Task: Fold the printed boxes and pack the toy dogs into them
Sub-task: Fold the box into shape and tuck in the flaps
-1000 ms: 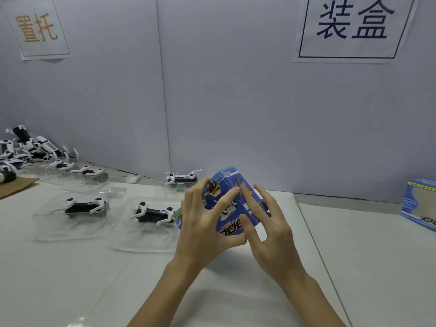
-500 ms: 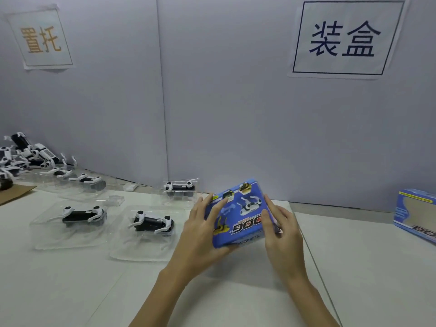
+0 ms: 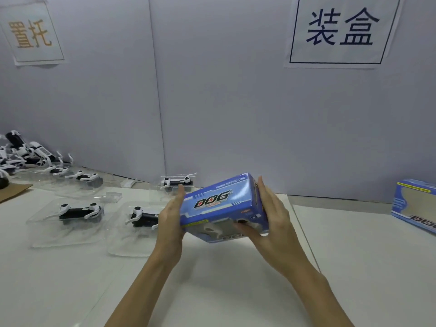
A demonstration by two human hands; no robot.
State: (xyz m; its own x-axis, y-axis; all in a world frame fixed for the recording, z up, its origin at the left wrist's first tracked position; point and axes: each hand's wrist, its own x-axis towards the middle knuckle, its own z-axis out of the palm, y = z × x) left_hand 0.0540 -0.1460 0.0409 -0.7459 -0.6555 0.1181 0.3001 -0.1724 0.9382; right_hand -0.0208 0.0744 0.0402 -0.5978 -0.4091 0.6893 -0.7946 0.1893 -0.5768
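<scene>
So the person's got the blue box (image 3: 218,204) up off the table (image 3: 354,267), tilted, held between both hands. Left hand (image 3: 170,223) is flat against the left end, fingers straight. Right hand (image 3: 271,218) is on the right end with straight fingers too, thumb lying across the front face by the window. More of a squeeze between palms than a real grab. "DOG" logo faces up toward us.

Off to the left there's a bunch of toy dogs in clear trays: one (image 3: 79,212) nearer the left, another (image 3: 144,217) just beside the left hand, one more (image 3: 177,181) behind the box by the wall. A second box (image 3: 415,205) sits far right on the table.
</scene>
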